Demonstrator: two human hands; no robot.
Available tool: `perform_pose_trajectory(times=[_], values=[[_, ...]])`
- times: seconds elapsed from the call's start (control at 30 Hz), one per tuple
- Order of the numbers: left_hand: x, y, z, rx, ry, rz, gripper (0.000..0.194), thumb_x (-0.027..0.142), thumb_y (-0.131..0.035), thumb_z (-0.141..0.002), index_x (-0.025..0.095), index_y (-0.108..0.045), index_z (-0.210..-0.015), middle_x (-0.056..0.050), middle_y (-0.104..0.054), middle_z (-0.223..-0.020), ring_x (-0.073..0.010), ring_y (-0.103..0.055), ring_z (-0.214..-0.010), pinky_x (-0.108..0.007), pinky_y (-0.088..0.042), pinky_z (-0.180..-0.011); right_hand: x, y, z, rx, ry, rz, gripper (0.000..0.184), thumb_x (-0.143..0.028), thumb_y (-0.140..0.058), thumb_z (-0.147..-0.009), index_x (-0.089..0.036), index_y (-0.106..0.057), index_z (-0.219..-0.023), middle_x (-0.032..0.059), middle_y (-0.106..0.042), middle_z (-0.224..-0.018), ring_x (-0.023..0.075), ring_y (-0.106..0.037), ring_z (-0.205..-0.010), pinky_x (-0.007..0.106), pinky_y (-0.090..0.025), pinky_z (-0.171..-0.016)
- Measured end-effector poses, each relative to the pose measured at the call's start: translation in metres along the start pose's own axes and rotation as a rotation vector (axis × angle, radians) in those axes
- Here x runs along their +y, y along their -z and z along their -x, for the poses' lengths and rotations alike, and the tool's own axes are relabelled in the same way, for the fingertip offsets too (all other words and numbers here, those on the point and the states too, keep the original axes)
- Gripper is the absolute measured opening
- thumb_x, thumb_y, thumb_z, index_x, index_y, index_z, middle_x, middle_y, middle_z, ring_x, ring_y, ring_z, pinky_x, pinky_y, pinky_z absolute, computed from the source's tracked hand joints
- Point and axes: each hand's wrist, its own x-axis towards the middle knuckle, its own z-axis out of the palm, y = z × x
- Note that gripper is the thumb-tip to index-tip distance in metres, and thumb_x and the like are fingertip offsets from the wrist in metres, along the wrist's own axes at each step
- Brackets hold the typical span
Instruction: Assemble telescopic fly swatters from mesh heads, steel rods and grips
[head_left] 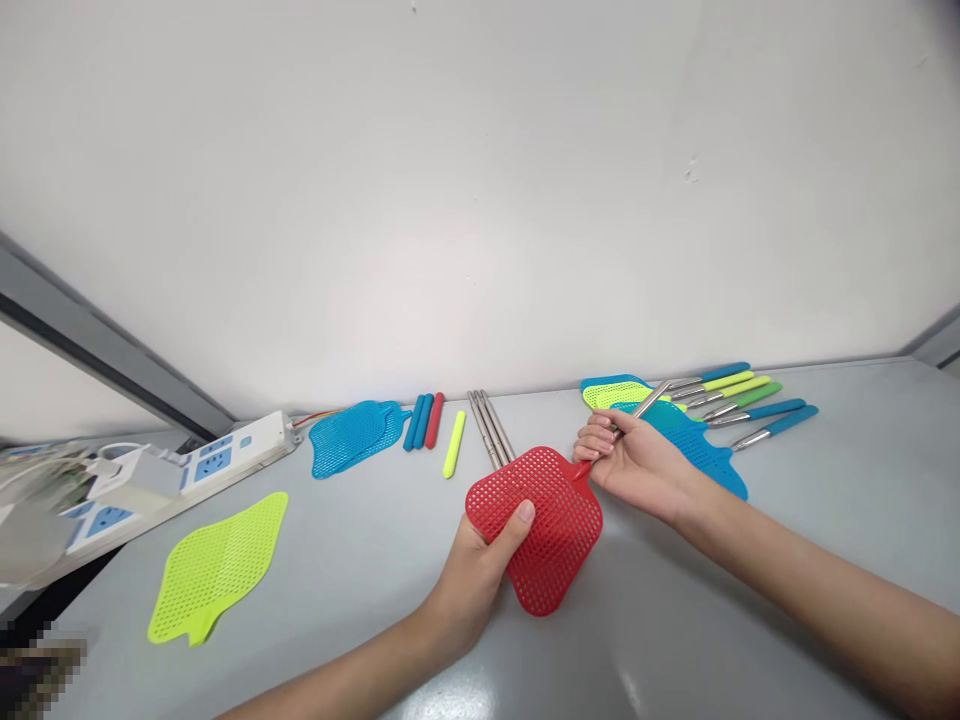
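A red perforated fly swatter head (551, 530) is pinched in my left hand (487, 560), the thumb lying across its face. My right hand (619, 455) is closed round a metal rod (654, 398) at the red head's neck; the fingers hide where rod and neck meet. Behind the red head lie several bare metal rods (491, 425). Left of these rest a yellow grip (454, 445), a red grip (434, 420) and blue grips (418, 422). Blue swatter heads (352, 438) lie farther left, and a yellow swatter head (217, 565) is at the near left.
Several swatters with handles (772, 412) are piled at the right, behind my right forearm, their blue, yellow and green grips pointing right. A white power strip (240, 440) with plugs runs along the left edge of the grey table (337, 570). A white wall (465, 200) stands behind.
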Motion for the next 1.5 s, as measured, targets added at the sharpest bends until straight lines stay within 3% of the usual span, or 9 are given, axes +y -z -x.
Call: perform_pose_trajectory(times=[0.33, 0.53, 0.63, 0.77, 0.97, 1.1, 1.23, 1.37, 1.5], values=[[0.041, 0.013, -0.005, -0.13, -0.185, -0.205, 0.049, 0.048, -0.025, -0.085, 0.013, -0.059, -0.092, -0.01, -0.059, -0.086, -0.018, -0.055, -0.072, -0.029, -0.044, -0.063, -0.028, -0.014, 0.017, -0.236, -0.153, 0.322, 0.025, -0.027, -0.043, -0.083, -0.017, -0.037, -0.061, -0.0073, -0.026, -0.051, 0.0033, -0.021, -0.035, 0.015, -0.019, -0.031], [0.079, 0.056, -0.038, 0.116, -0.389, -1.097, 0.034, 0.042, -0.035, -0.084, 0.018, -0.058, -0.091, -0.005, -0.058, -0.091, -0.0199, -0.052, -0.084, -0.032, -0.04, -0.075, -0.028, -0.024, 0.027, -0.288, -0.133, 0.568, 0.029, -0.044, -0.045, -0.081, -0.016, -0.047, -0.071, -0.0063, -0.03, -0.054, 0.0021, -0.02, -0.037, 0.013, -0.016, -0.03], [0.08, 0.089, -0.056, 0.256, -0.572, -1.505, 0.035, 0.041, -0.036, -0.082, 0.019, -0.052, -0.103, -0.007, -0.051, -0.106, -0.0234, -0.043, -0.101, -0.037, -0.031, -0.089, -0.025, -0.025, 0.03, -0.282, -0.156, 0.674, 0.035, -0.052, -0.042, -0.08, -0.018, -0.05, -0.079, -0.0059, -0.032, -0.057, 0.0014, -0.016, -0.038, 0.012, -0.01, -0.031], [0.071, 0.119, -0.069, 0.296, -0.433, -1.702, 0.044, 0.045, -0.037, -0.08, 0.019, -0.045, -0.115, -0.009, -0.046, -0.109, -0.0263, -0.039, -0.104, -0.041, -0.032, -0.088, -0.02, -0.023, 0.03, -0.229, -0.25, 0.835, 0.038, -0.056, -0.04, -0.078, -0.02, -0.05, -0.086, -0.0048, -0.037, -0.06, 0.0014, -0.016, -0.039, 0.012, -0.008, -0.032], [0.063, 0.116, -0.07, 0.286, -0.53, -1.826, 0.035, 0.045, -0.037, -0.081, 0.02, -0.053, -0.099, -0.01, -0.042, -0.114, -0.0275, -0.036, -0.107, -0.042, -0.031, -0.086, -0.014, -0.021, 0.033, -0.183, -0.323, 1.047, 0.034, -0.052, -0.039, -0.08, -0.023, -0.05, -0.091, -0.004, -0.042, -0.063, 0.0027, -0.018, -0.039, 0.012, -0.01, -0.032], [0.063, 0.11, -0.067, 0.288, -0.593, -1.842, 0.027, 0.038, -0.037, -0.081, 0.018, -0.054, -0.073, -0.011, -0.045, -0.111, -0.0285, -0.039, -0.104, -0.041, -0.032, -0.084, -0.01, -0.022, 0.035, -0.209, -0.339, 1.287, 0.03, -0.048, -0.039, -0.082, -0.024, -0.051, -0.095, -0.0022, -0.046, -0.067, 0.0033, -0.027, -0.041, 0.011, -0.016, -0.032], [0.071, 0.107, -0.063, 0.396, -0.693, -1.657, 0.02, 0.034, -0.043, -0.078, 0.019, -0.055, -0.074, -0.01, -0.047, -0.108, -0.0278, -0.042, -0.104, -0.04, -0.03, -0.088, -0.009, -0.023, 0.037, -0.272, -0.352, 1.449, 0.031, -0.046, -0.04, -0.082, -0.021, -0.053, -0.093, -0.0024, -0.045, -0.064, 0.0035, -0.03, -0.042, 0.012, -0.021, -0.033], [0.085, 0.096, -0.057, 0.489, -0.624, -1.233, 0.019, 0.037, -0.049, -0.076, 0.019, -0.056, -0.078, -0.007, -0.053, -0.101, -0.0227, -0.049, -0.094, -0.033, -0.036, -0.084, -0.012, -0.023, 0.037, -0.278, -0.301, 1.464, 0.03, -0.045, -0.04, -0.082, -0.02, -0.053, -0.093, -0.0026, -0.045, -0.064, 0.0033, -0.03, -0.04, 0.014, -0.024, -0.032], [0.093, 0.079, -0.049, 0.316, -0.404, -0.622, 0.022, 0.038, -0.051, -0.076, 0.017, -0.055, -0.082, -0.004, -0.057, -0.089, -0.0185, -0.053, -0.088, -0.027, -0.044, -0.072, -0.016, -0.019, 0.035, -0.287, -0.277, 1.431, 0.034, -0.046, -0.039, -0.082, -0.019, -0.055, -0.094, -0.0028, -0.044, -0.062, 0.0038, -0.032, -0.038, 0.015, -0.027, -0.032]])
